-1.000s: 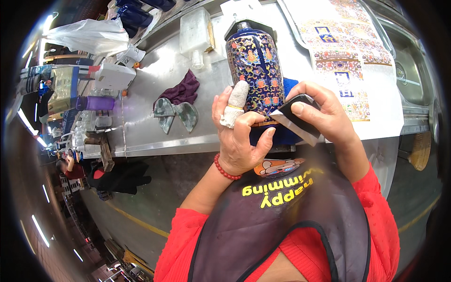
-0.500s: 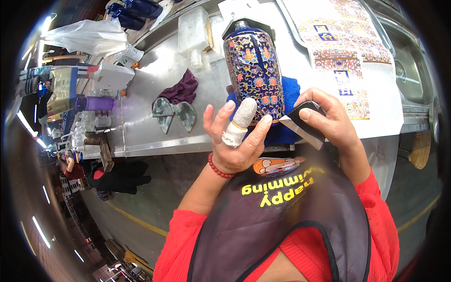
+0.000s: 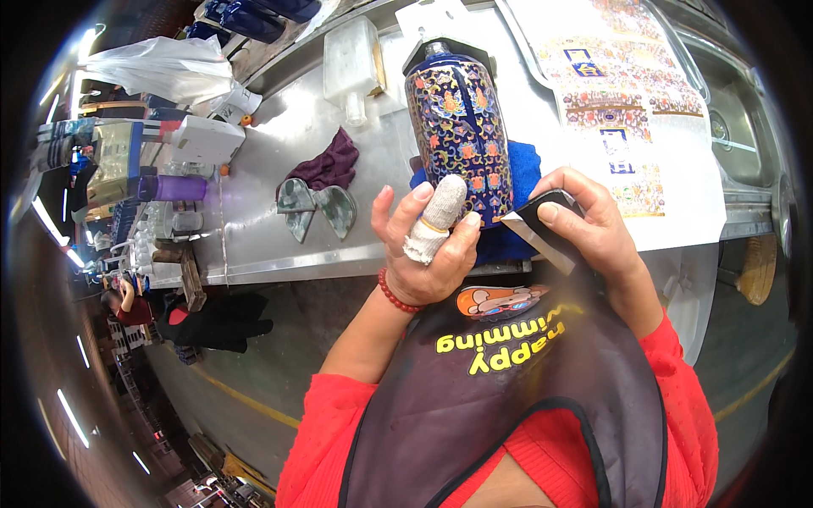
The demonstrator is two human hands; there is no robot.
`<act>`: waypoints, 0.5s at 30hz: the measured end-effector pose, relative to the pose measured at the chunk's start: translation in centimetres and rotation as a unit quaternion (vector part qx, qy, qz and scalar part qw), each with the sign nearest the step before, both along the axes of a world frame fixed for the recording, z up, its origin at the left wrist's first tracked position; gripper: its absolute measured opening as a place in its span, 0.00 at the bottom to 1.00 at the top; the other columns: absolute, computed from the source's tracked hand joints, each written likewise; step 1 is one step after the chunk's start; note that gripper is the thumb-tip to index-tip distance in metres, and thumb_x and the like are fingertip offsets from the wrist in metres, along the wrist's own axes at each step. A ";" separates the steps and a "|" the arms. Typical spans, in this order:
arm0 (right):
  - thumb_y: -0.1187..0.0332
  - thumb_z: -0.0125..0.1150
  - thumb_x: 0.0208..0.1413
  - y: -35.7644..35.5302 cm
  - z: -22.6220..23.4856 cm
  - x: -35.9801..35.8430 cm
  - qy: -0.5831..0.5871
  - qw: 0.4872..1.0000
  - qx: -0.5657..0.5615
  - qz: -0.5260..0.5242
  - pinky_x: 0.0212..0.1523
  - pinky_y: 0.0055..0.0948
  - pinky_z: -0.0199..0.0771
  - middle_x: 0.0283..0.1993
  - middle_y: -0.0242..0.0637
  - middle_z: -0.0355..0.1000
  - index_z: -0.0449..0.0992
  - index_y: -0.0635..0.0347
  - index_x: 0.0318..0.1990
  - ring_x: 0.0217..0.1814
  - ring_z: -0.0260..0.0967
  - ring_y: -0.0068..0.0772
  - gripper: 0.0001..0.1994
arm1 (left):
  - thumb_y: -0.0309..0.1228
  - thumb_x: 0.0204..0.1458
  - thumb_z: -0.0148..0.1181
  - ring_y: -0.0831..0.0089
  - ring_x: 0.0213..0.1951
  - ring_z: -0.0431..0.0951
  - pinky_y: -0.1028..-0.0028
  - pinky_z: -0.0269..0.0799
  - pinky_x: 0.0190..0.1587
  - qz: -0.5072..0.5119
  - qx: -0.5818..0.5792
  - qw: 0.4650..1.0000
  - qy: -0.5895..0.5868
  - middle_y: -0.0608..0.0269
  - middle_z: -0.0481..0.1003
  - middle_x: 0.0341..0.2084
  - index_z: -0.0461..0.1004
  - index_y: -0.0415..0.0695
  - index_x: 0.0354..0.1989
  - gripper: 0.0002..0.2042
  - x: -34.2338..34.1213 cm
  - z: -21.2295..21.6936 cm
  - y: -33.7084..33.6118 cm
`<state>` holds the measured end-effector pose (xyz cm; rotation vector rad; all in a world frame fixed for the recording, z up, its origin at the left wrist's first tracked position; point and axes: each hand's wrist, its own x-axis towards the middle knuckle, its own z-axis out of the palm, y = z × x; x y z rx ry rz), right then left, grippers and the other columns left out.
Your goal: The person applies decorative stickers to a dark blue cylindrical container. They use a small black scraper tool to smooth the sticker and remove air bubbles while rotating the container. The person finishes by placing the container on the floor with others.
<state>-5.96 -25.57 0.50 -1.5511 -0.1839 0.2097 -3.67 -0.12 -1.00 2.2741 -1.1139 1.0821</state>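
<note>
A dark blue bottle (image 3: pixel 461 127) with a colourful floral pattern lies with its neck pointing away and its base toward me. Under it is a bright blue cloth (image 3: pixel 525 173). My left hand (image 3: pixel 428 245) is beside the base, fingers spread, with a grey-white knit sleeve (image 3: pixel 445 207) over one finger. A fingertip is at the bottle's lower edge; whether it presses there I cannot tell. Between thumb and fingers, my right hand (image 3: pixel 589 216) pinches a flat black scraper-like piece (image 3: pixel 550 206) with a shiny, pale lower face. Its pointed corner is close to the base.
Printed floral sheets (image 3: pixel 614 110) lie on white paper at the right, near a metal sink (image 3: pixel 732 127). To the left on the steel table (image 3: pixel 254 195) are a purple cloth (image 3: pixel 326 165), two green-grey rounded pieces (image 3: pixel 334 210) and a clear bottle (image 3: pixel 349 63).
The black piece has tilted in my right hand, so more of its shiny face shows. My left hand has shifted slightly. The bottle lies nearly as before.
</note>
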 end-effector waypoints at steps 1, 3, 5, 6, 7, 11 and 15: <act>0.68 0.60 0.63 0.0 0.1 0.0 0.008 1.000 0.007 0.000 0.47 0.21 0.68 0.40 0.29 0.71 0.75 0.63 0.44 0.44 0.67 0.16 0.08 | 0.28 0.47 0.67 0.55 0.58 0.72 0.40 0.55 0.66 0.000 0.001 1.000 -0.001 0.61 0.76 0.46 0.79 0.53 0.38 0.09 0.0 0.0 0.0; 0.68 0.60 0.63 0.2 0.2 -0.1 0.024 0.999 0.021 0.001 0.47 0.20 0.68 0.41 0.29 0.71 0.75 0.63 0.44 0.44 0.67 0.16 0.08 | 0.28 0.48 0.67 0.54 0.58 0.72 0.40 0.55 0.66 0.000 0.000 1.000 -0.002 0.60 0.76 0.46 0.79 0.53 0.36 0.08 -0.1 0.1 -0.1; 0.68 0.60 0.63 0.3 0.3 -0.1 -0.006 1.000 0.010 -0.007 0.46 0.20 0.68 0.41 0.28 0.71 0.75 0.63 0.45 0.44 0.67 0.16 0.08 | 0.28 0.49 0.67 0.54 0.58 0.72 0.41 0.56 0.66 -0.002 -0.005 1.000 0.000 0.58 0.76 0.46 0.78 0.53 0.35 0.07 -0.1 0.2 -0.2; 0.68 0.60 0.63 0.4 0.3 -0.1 -0.019 1.000 0.004 -0.010 0.46 0.20 0.68 0.41 0.28 0.71 0.75 0.63 0.45 0.44 0.67 0.15 0.08 | 0.29 0.51 0.66 0.52 0.59 0.70 0.42 0.56 0.66 -0.001 -0.002 1.000 0.006 0.54 0.76 0.49 0.78 0.53 0.36 0.06 -0.1 0.3 -0.2; 0.69 0.60 0.63 0.5 0.4 0.0 -0.021 1.000 0.002 -0.015 0.46 0.20 0.68 0.41 0.28 0.71 0.75 0.63 0.45 0.44 0.67 0.15 0.08 | 0.31 0.54 0.66 0.51 0.61 0.69 0.43 0.56 0.67 0.001 0.001 1.000 0.011 0.51 0.76 0.52 0.78 0.53 0.37 0.05 0.0 0.3 -0.2; 0.69 0.60 0.64 0.9 0.6 0.3 -0.021 0.999 -0.014 -0.023 0.46 0.19 0.69 0.42 0.27 0.71 0.75 0.63 0.46 0.44 0.67 0.14 0.08 | 0.33 0.55 0.66 0.48 0.60 0.69 0.43 0.54 0.67 0.002 -0.047 0.996 0.076 0.46 0.76 0.53 0.77 0.51 0.38 0.05 0.0 0.5 -0.5; 0.69 0.61 0.64 1.3 0.7 0.6 -0.061 0.997 -0.026 -0.025 0.45 0.19 0.69 0.42 0.27 0.71 0.75 0.62 0.46 0.43 0.67 0.13 0.07 | 0.36 0.58 0.64 0.45 0.62 0.66 0.45 0.51 0.68 -0.016 -0.112 0.981 0.155 0.41 0.74 0.57 0.77 0.48 0.41 0.07 -0.1 0.8 -0.5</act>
